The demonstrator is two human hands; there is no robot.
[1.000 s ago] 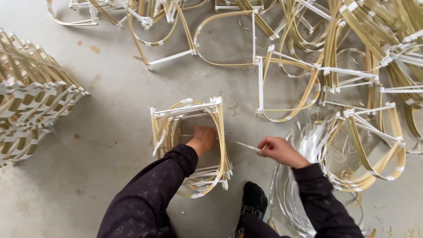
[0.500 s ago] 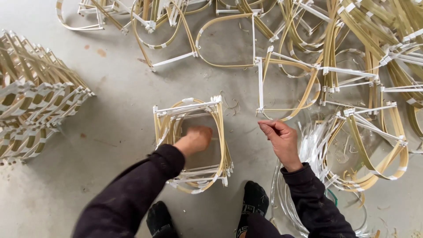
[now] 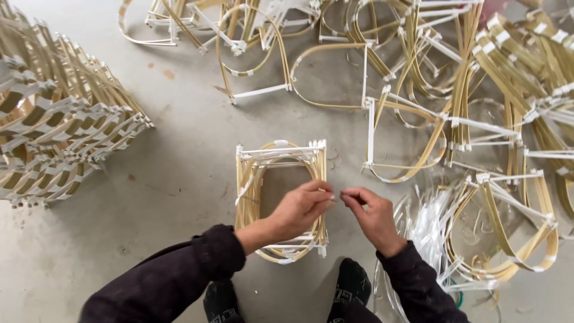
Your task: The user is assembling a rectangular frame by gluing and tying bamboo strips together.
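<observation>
A small stack of bent bamboo-strip frames with white bars lies on the concrete floor in front of me. My left hand hovers over its right side, thumb and fingers pinched. My right hand is just beside it, fingertips pinched and meeting the left hand's fingertips. A thin pale strip seems held between the two hands; it is too small to make out clearly. Both sleeves are dark.
A tall stack of similar frames sits at the left. Many loose bamboo loops with white bars spread across the back and right. A bundle of clear plastic strips lies at my right. My dark-socked feet are at the bottom.
My left hand has come up out of the frame stack and moved right. My right hand has moved left and down, so the fingertips of both hands now meet.
</observation>
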